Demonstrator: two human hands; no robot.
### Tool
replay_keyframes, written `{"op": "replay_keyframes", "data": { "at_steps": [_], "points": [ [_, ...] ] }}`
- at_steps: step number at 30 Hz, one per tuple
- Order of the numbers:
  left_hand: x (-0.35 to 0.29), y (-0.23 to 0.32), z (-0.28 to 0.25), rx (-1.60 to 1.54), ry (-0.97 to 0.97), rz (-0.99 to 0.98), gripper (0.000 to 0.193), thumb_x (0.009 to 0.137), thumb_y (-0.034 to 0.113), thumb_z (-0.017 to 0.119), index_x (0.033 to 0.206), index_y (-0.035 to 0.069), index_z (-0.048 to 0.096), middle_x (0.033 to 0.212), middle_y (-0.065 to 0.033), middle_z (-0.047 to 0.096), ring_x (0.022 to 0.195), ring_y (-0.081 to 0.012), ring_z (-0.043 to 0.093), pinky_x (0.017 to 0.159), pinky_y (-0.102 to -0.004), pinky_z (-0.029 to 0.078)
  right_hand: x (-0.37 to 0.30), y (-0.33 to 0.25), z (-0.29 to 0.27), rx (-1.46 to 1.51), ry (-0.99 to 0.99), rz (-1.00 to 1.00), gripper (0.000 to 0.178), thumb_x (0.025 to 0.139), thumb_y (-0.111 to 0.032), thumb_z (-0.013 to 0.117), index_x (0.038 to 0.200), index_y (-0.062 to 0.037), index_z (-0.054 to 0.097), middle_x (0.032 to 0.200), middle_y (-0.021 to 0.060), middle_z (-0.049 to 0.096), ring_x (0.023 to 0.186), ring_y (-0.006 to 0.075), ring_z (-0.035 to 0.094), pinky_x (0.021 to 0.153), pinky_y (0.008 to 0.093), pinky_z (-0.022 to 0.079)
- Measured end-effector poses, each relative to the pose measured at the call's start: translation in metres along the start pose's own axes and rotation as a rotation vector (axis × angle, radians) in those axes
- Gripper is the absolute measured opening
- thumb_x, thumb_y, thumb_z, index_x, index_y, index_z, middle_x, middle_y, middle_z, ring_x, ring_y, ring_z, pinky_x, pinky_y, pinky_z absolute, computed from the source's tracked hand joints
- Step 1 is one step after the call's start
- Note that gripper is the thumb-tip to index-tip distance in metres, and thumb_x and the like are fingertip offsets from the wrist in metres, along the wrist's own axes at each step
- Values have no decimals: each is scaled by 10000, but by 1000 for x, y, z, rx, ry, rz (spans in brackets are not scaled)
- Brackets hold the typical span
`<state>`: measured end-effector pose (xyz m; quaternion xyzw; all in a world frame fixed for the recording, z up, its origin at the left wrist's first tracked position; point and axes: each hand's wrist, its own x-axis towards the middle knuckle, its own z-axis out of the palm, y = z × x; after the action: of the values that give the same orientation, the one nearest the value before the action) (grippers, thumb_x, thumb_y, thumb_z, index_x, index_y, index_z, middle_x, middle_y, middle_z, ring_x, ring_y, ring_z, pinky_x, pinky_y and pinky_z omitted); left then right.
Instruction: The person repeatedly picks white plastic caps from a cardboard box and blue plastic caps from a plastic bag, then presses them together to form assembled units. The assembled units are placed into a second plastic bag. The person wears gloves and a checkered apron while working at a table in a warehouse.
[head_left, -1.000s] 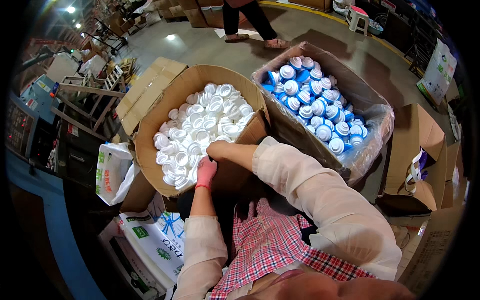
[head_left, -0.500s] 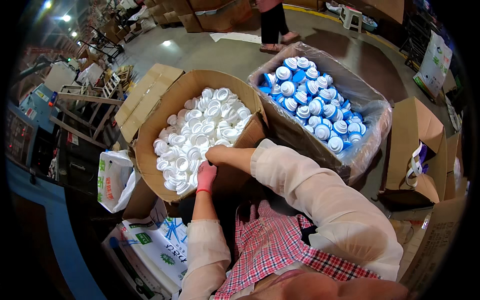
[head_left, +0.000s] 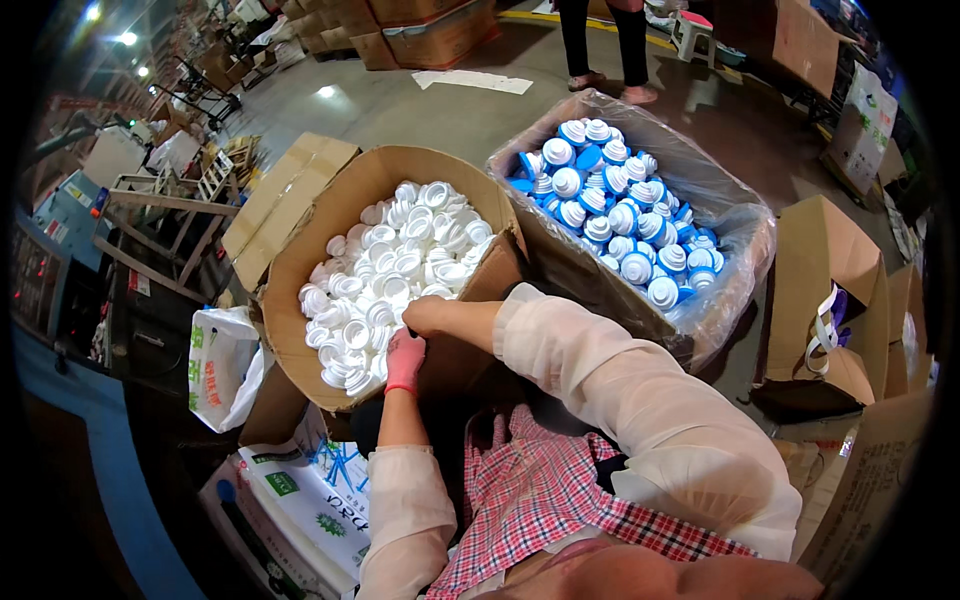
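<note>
My left hand [head_left: 404, 358], in a pink glove, is closed at the near edge of a round-sided cardboard box [head_left: 283, 335]. Bare and curled, my right hand [head_left: 428, 314] meets it from the right, fingertips against the glove. Whatever lies between the fingers is hidden or too small to make out. Just beyond both hands, the box holds a heap of white plastic caps [head_left: 400, 262], ringed and hollow. To the right, a cardboard box lined with clear plastic [head_left: 735, 240] is filled with blue-and-white stepped caps [head_left: 622, 219].
A white plastic bag [head_left: 225, 365] stands left of the cap box. Blue stick-like pieces [head_left: 338, 464] lie on a printed white sack [head_left: 310, 510] at lower left. An open carton [head_left: 855, 300] stands at right. Another person's legs [head_left: 605, 45] show beyond the boxes.
My hands stay together at the box edge, the right fingers shifting slightly on the glove. The person in the background has stepped to the right. The whole view has shifted a little.
</note>
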<state>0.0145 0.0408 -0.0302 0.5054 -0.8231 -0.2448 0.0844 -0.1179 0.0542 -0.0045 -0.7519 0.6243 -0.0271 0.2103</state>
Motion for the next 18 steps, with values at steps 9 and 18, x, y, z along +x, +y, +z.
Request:
{"op": "replay_keyframes", "data": {
  "at_steps": [9,18],
  "points": [
    [-2,5,-5,4,0,-7,300,834,233,567,964,-13,679,1001,-257,659,979,-414,619,846,-461,480,-3,0,-1,41,22,-8,190,792,-146,655,956,-119,748,990,167,702,928,325,681,768,431,542],
    [-1,1,-1,-26,19,8,297,835,230,570,952,-21,676,977,-252,662,965,-424,619,836,-468,480,0,2,0,36,-5,1,203,799,-143,644,974,-124,746,986,164,702,928,324,681,766,428,542]
  ]
}}
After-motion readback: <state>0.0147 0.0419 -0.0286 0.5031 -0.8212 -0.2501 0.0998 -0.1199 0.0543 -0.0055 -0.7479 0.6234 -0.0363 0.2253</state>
